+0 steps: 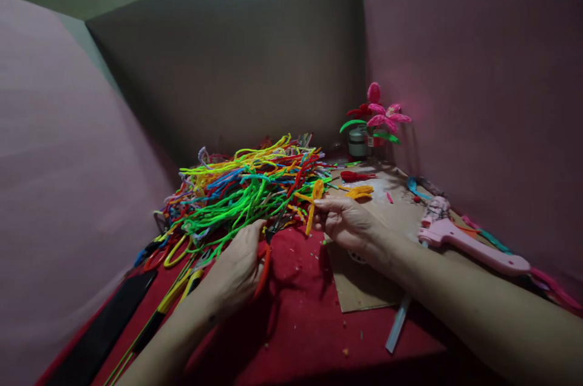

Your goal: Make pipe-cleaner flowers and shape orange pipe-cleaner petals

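My left hand (239, 264) is closed around a pair of scissors with orange-red handles (263, 272); their dark blades point up and away, close to the pile. In my right hand (348, 225), thumb and fingers pinch an orange pipe cleaner (317, 192) bent into a loop, with loose ends sticking out to the left and downward. The scissor tips and the orange piece are apart. Just beyond both hands lies a big heap of pipe cleaners (246, 192) in green, yellow, blue, red and orange. Another looped orange piece (359, 192) rests on the cardboard past my right hand.
A pink glue gun (473, 244) with a clear glue stick lies at right, partly over the cardboard (364, 298). Pink pipe-cleaner flowers (387, 118) stand at the back by a small grey jar (357, 143). Yellow-black pliers (170, 298) and a black flat object (104, 325) lie left.
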### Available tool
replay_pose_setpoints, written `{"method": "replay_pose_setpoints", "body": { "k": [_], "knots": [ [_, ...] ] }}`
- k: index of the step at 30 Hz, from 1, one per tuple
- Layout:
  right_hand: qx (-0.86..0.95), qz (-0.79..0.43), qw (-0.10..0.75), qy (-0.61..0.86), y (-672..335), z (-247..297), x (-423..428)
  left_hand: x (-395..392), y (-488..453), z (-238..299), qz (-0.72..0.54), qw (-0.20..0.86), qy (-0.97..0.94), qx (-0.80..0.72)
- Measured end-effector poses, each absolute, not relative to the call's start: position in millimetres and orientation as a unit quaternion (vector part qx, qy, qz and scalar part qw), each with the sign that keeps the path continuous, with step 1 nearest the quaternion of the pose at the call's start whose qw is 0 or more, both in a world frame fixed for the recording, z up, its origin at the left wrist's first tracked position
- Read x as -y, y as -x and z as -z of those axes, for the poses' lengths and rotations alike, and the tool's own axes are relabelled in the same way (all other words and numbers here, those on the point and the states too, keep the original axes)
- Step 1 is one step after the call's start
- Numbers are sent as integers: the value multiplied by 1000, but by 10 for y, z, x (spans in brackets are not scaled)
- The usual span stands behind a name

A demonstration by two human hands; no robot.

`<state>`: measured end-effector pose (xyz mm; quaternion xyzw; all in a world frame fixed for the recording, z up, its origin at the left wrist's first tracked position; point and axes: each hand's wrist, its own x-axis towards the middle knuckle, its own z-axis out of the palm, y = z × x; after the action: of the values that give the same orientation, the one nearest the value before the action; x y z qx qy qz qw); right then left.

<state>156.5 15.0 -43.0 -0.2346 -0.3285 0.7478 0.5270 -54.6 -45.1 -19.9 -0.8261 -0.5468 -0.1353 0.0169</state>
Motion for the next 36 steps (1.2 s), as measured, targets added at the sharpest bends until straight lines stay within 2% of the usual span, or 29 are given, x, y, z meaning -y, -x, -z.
{"method": "replay_pose_setpoints", "body": {
  "k": [8, 15, 25, 36],
  "knots": [
    [290, -808, 472, 200, -1537, 451, -89, 317, 321, 233, 122, 47, 864, 486],
    [306, -811, 453, 208, -1525, 492, -74, 222, 239, 306, 113, 62, 883, 452],
    [356, -798, 441, 204, -1468, 581, -84, 232, 249, 412, 12, 228, 844, 485],
    [433, -699, 481, 304, -1500, 563, -125, 208, 424, 350, -35, 148, 835, 530]
  ]
}}
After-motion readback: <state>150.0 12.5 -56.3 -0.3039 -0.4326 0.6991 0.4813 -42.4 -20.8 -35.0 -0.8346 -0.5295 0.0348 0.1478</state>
